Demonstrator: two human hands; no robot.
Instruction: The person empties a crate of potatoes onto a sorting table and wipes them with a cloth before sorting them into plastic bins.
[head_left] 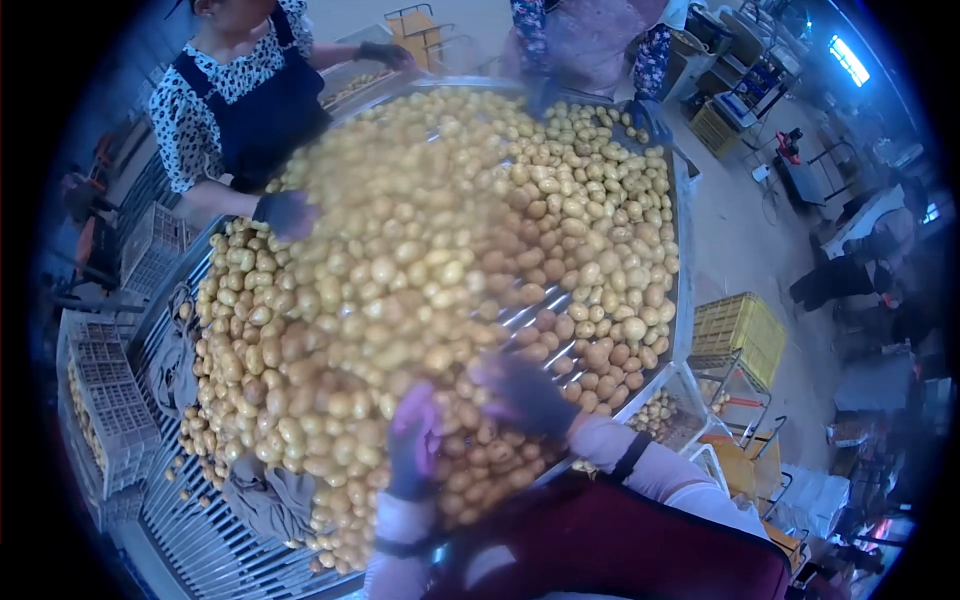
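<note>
A large heap of round, yellow-brown potatoes (400,265) covers a slatted metal sorting table (200,535). My left hand (413,440), in a dark glove with a purple palm, is at the near side of the heap, palm turned to the right. It is open, with its fingers pointing away from me. To its right, my right hand (525,395) in a dark glove reaches over browner potatoes (490,450). Its fingers are stretched toward the heap and blurred by motion. No potato shows in either grasp.
A person in an apron (250,130) reaches over the heap from the left; another person (590,45) works at the far side. Grey cloths (270,500) lie on the slats. Plastic crates (110,400) stand left, a yellow crate (740,335) right. The metal rim (685,260) borders the heap.
</note>
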